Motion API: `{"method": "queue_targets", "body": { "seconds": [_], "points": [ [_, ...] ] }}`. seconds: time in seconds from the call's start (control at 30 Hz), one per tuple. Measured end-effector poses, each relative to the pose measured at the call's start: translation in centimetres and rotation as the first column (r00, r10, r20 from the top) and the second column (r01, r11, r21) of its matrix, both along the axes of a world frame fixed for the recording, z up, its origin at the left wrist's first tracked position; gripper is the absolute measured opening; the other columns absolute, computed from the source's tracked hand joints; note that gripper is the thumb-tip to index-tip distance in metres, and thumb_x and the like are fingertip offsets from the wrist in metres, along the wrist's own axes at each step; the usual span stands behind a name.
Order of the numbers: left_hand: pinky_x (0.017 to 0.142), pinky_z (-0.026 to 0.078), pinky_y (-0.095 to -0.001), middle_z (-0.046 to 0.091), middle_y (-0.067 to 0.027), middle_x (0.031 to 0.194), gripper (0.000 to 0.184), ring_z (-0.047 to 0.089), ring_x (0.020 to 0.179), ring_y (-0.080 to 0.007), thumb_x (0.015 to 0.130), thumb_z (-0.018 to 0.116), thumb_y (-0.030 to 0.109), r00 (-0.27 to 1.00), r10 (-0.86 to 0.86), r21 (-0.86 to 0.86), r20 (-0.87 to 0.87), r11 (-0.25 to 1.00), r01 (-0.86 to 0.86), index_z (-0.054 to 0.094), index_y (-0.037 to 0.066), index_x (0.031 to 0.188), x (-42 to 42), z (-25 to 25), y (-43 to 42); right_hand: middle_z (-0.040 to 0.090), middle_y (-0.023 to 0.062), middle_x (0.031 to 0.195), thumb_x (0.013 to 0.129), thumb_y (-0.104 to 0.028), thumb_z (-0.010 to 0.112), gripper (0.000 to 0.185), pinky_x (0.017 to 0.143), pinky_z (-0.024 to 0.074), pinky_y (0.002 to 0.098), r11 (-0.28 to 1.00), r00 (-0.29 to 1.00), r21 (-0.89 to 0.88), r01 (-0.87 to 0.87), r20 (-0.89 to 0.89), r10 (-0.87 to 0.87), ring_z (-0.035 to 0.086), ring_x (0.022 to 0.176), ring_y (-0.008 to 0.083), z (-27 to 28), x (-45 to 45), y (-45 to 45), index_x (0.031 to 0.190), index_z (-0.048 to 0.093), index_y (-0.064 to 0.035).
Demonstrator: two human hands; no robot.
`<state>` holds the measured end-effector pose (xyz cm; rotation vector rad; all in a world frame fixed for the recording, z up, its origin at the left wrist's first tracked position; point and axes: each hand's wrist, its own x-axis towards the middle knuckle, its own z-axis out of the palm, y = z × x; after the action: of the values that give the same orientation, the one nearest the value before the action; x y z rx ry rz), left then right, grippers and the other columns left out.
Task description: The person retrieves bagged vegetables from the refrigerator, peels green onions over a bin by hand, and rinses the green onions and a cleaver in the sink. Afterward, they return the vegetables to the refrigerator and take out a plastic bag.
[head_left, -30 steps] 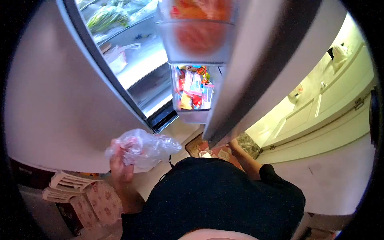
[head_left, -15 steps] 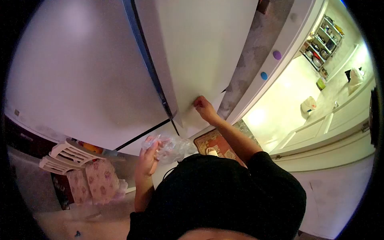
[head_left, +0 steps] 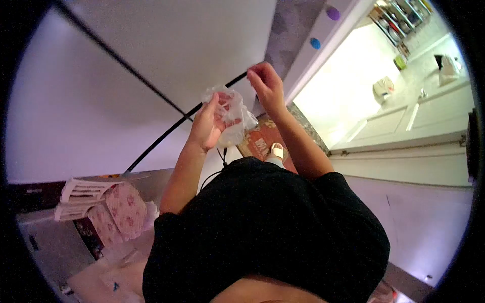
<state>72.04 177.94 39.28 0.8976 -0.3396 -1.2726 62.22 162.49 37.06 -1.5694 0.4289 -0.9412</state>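
Observation:
In front of my body, my left hand (head_left: 209,121) holds a crumpled clear plastic bag (head_left: 235,116), which hangs over its fingers. My right hand (head_left: 266,86) is raised to the right of the bag and apart from it, with its fingers curled together; whether anything is inside them is hidden. Behind both hands stands the fridge (head_left: 192,50), its doors closed, with dark seams between the panels.
A doorway with a white door (head_left: 404,126) is at the right, with a white bucket (head_left: 383,88) and a shelf rack (head_left: 399,22) beyond. A red patterned mat (head_left: 262,139) lies below. White chairs (head_left: 86,192) stand at the left.
The fridge door has swung shut and its lit inside is out of sight. My right hand has left the door and risen beside the bag. My left hand has moved right and up with the bag.

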Motion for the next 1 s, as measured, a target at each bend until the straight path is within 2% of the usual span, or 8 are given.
{"method": "queue_targets", "body": {
  "seconds": [0.17,0.33,0.4,0.47,0.53,0.67,0.77,1.0],
  "points": [
    [0.079,0.048,-0.0416,0.050,-0.0070,0.111,0.036,0.050,0.105,-0.0201,0.091,0.043,0.037,0.976,-0.196,0.053,0.097,0.980,0.192,0.047,0.010,0.115,-6.3,-0.5,-11.1,0.053,0.0094,0.096,0.072,-0.019,0.072,0.042,0.068,0.0458,0.0248,0.876,0.946,-0.460,0.143,-0.196,-0.258,0.056,0.076,0.0158,-0.3,-10.6,-2.1,0.103,0.050,-0.0032],
    [0.089,0.043,-0.0405,0.048,-0.0106,0.122,0.046,0.046,0.113,-0.0213,0.091,0.042,0.039,0.881,-0.467,0.034,0.080,0.884,0.466,0.043,0.005,0.121,-14.7,-0.4,-23.0,0.057,0.0055,0.079,0.080,-0.010,0.061,0.019,0.064,0.0471,0.0256,0.945,0.899,0.027,0.326,-0.318,-0.301,0.057,0.076,0.0124,-3.1,-21.1,-11.9,0.092,0.049,-0.0023],
    [0.090,0.042,-0.0330,0.052,-0.0130,0.115,0.039,0.050,0.106,-0.0206,0.089,0.050,0.031,0.782,-0.587,0.005,0.211,0.800,0.599,0.048,0.002,0.116,-18.4,0.3,-27.8,0.058,0.0062,0.084,0.081,-0.009,0.058,0.017,0.068,0.0474,0.0260,0.879,0.956,0.411,0.240,0.060,-0.288,0.059,0.077,0.0144,-3.8,-26.9,-16.4,0.095,0.050,-0.0031],
    [0.089,0.043,-0.0309,0.053,-0.0124,0.114,0.034,0.050,0.105,-0.0181,0.087,0.055,0.022,0.706,-0.553,0.048,0.442,0.800,0.597,0.050,0.002,0.113,-22.1,-1.1,-32.6,0.059,0.0122,0.093,0.083,-0.011,0.053,0.015,0.072,0.0481,0.0315,0.794,0.920,0.566,0.222,0.149,-0.363,0.059,0.081,0.0207,-2.4,-33.1,-20.1,0.095,0.049,-0.0030],
    [0.083,0.042,-0.0256,0.059,-0.0085,0.101,0.033,0.053,0.093,-0.0135,0.083,0.059,0.014,0.582,-0.490,0.114,0.649,0.819,0.562,0.052,0.004,0.113,-26.8,-2.8,-37.4,0.060,0.0136,0.091,0.082,-0.014,0.055,0.015,0.071,0.0485,0.0334,0.763,0.892,0.601,0.238,0.176,-0.416,0.059,0.079,0.0220,-2.1,-38.5,-23.4,0.091,0.049,-0.0036],
    [0.081,0.042,-0.0299,0.057,-0.0081,0.097,0.041,0.052,0.092,-0.0151,0.080,0.063,0.022,0.281,-0.657,0.310,0.700,0.633,0.709,0.049,0.008,0.116,-37.1,-7.1,-46.1,0.059,0.0150,0.092,0.081,-0.013,0.053,0.016,0.074,0.0484,0.0359,0.715,0.824,0.652,0.252,0.243,-0.512,0.059,0.081,0.0238,-2.8,-46.9,-29.1,0.093,0.049,-0.0029],
    [0.085,0.041,-0.0428,0.049,-0.0076,0.115,0.055,0.046,0.107,-0.0199,0.083,0.057,0.043,0.362,-0.853,0.374,0.377,0.497,0.783,0.041,0.010,0.124,-36.6,-8.2,-44.0,0.059,0.0142,0.093,0.080,-0.013,0.054,0.019,0.076,0.0481,0.0360,0.686,0.799,0.665,0.297,0.220,-0.559,0.059,0.082,0.0226,-2.8,-44.6,-25.6,0.095,0.049,-0.0021],
    [0.087,0.042,-0.0412,0.052,-0.0070,0.107,0.031,0.050,0.105,-0.0219,0.085,0.055,0.030,0.345,-0.914,0.298,0.215,0.397,0.868,0.052,0.006,0.103,-43.9,-13.0,-57.5,0.060,0.0103,0.091,0.082,-0.012,0.055,0.020,0.076,0.0483,0.0330,0.511,0.619,0.666,0.543,0.093,-0.780,0.059,0.082,0.0189,-8.1,-52.1,-35.0,0.099,0.050,-0.0026]
  ]
}}
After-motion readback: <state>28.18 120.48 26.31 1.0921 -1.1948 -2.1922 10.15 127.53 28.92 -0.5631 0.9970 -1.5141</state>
